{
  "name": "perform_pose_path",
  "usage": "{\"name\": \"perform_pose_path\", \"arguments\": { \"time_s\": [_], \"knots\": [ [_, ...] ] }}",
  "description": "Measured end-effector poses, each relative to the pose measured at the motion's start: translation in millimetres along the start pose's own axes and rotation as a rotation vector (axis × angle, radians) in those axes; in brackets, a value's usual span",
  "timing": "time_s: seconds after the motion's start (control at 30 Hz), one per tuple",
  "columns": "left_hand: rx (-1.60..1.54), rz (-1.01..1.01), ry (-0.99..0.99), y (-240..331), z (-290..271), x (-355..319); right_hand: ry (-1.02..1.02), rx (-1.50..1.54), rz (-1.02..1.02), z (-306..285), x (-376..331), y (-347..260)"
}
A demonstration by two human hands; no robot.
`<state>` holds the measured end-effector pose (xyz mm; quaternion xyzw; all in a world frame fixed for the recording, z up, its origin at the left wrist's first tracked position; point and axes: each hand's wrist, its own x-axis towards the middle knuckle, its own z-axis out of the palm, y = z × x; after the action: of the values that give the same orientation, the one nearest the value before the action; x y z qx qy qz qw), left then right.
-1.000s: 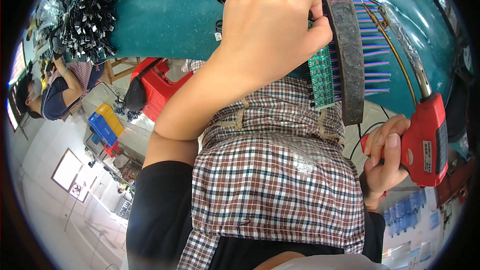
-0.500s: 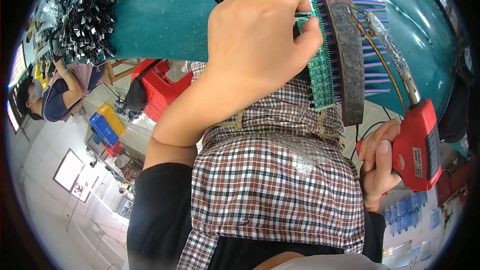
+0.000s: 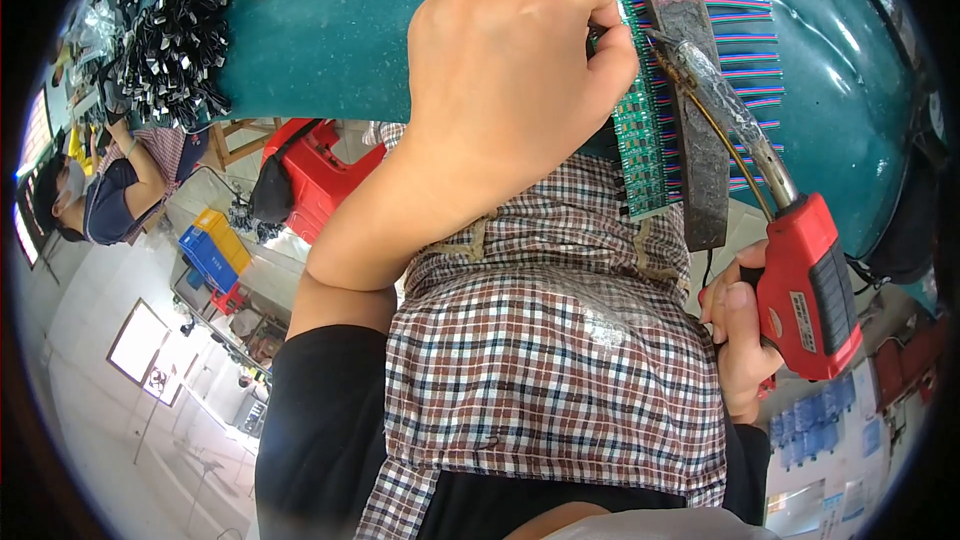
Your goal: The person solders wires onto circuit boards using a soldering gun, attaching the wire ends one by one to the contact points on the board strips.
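I judge the red soldering gun [image 3: 805, 285] fairly heavy and stiff, its metal end likely hot, so I want it held only by the plastic handle, which the right hand [image 3: 738, 335] wraps. The green circuit board [image 3: 640, 155] lies at the near edge of the surface [image 3: 330, 55], beside the dark bar [image 3: 702, 165]; it looks light and fragile, best taken by its edges. The left hand [image 3: 510, 70] curls over it; I cannot tell what it pinches. Since half a second ago, the gun's tip has moved left across the bar.
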<state>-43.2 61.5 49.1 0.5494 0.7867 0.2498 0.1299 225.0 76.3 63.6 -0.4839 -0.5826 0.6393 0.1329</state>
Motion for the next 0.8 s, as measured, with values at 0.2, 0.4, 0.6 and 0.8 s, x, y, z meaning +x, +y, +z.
{"name": "perform_pose_path", "arguments": {
  "time_s": [0.2,0.4,0.6,0.8],
  "knots": [
    [0.003,-0.010,-0.010,-2.1,1.1,0.8,0.015,-0.039,0.014,3.0,1.4,0.0],
    [0.048,-0.015,0.016,-1.0,4.6,0.2,-0.057,-0.037,-0.028,1.7,6.7,2.3],
    [0.059,-0.020,0.034,-0.6,6.4,0.5,-0.062,-0.055,-0.020,1.4,7.3,4.2],
    [0.058,-0.026,0.033,-3.1,7.7,-0.3,-0.075,-0.073,-0.024,3.2,11.0,7.6]
  ]
}}
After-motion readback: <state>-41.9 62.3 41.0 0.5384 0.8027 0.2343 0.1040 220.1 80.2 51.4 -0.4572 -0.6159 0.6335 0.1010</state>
